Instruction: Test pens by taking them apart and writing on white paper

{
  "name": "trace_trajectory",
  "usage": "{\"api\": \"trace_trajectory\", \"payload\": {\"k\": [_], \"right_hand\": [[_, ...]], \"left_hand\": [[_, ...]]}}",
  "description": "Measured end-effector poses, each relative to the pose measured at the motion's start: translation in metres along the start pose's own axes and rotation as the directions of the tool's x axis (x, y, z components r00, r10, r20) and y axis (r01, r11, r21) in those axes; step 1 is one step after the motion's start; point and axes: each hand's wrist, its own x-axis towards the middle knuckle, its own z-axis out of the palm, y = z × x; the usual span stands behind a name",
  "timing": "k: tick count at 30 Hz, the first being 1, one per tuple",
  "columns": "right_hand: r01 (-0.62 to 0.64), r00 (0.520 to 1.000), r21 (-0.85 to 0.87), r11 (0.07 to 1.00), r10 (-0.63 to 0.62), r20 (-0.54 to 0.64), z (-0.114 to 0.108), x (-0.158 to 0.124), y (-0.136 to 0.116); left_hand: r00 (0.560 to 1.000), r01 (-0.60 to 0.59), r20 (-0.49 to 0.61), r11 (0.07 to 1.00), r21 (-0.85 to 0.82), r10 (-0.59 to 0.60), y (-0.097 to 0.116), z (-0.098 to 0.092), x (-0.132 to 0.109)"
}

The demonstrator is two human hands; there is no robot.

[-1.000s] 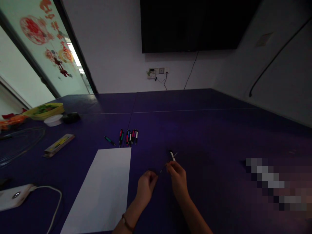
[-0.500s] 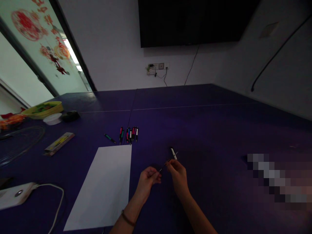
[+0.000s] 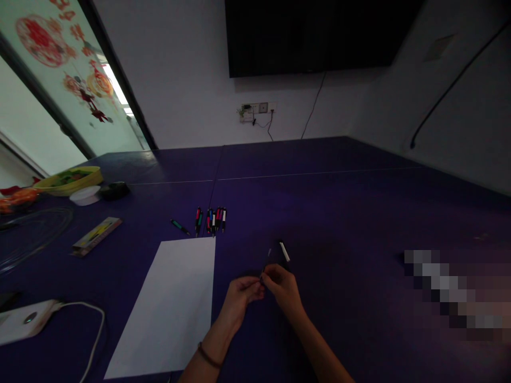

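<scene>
My left hand [image 3: 240, 296] and my right hand [image 3: 281, 287] meet over the dark blue table [image 3: 319, 213], fingertips almost touching. Both are closed in a pinch on a thin dark pen refill [image 3: 266, 261] that sticks up and away from them. My right hand also grips a pen barrel [image 3: 284, 251] with a white section that points away from me. A white sheet of paper [image 3: 171, 303] lies to the left of my hands. Beyond it lies a row of several coloured pens [image 3: 211, 219], with one green pen [image 3: 180, 227] apart on the left.
At the left are a flat pen box [image 3: 96, 235], a white device with a cable [image 3: 24, 325], a yellow bowl [image 3: 72, 180], a white lid [image 3: 85, 196] and a dark object [image 3: 114, 190]. A black screen [image 3: 319, 34] hangs on the far wall.
My hands have come together; the thin refill swung from slanting between them to pointing up and away. The view shifted slightly.
</scene>
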Motion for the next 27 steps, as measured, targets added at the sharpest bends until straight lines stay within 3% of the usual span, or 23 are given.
{"api": "trace_trajectory", "payload": {"k": [5,9,11,13,15,17,20,22,27], "right_hand": [[0.044,0.998,-0.030,0.999,-0.043,0.048,0.001,0.005,0.008],[-0.004,0.993,-0.068,0.998,0.011,0.114,0.002,0.006,0.012],[0.006,0.991,-0.125,0.992,0.011,0.133,0.002,0.006,0.013],[0.033,0.994,-0.228,0.973,-0.008,0.109,0.003,0.004,0.015],[0.042,0.998,-0.373,0.927,-0.023,0.056,0.005,0.003,0.016],[0.037,0.999,-0.519,0.854,-0.035,0.015,0.007,0.001,0.016],[0.005,1.000,-0.678,0.735,-0.002,0.005,0.010,0.001,0.013],[-0.041,0.999,-0.753,0.657,0.049,-0.011,0.012,0.002,0.010],[-0.038,0.998,-0.862,0.506,0.070,-0.004,0.017,0.005,0.001]], "left_hand": [[0.999,0.051,-0.012,0.994,-0.098,-0.053,-0.001,-0.003,0.001],[1.000,0.011,-0.025,0.992,-0.125,-0.014,-0.007,-0.004,0.005],[0.999,-0.022,-0.036,0.999,-0.050,0.020,-0.009,-0.004,0.007],[0.996,-0.058,-0.060,0.987,0.149,0.068,-0.009,-0.006,0.009],[0.984,-0.118,-0.061,0.878,0.464,0.165,-0.008,-0.007,0.009],[0.958,-0.193,0.005,0.637,0.747,0.285,-0.006,-0.008,0.009],[0.915,-0.284,0.168,0.290,0.914,0.368,-0.005,-0.008,0.009],[0.901,-0.334,0.250,0.197,0.922,0.355,-0.007,-0.009,0.011],[0.903,-0.365,0.308,0.156,0.918,0.298,-0.011,-0.011,0.017]]}}
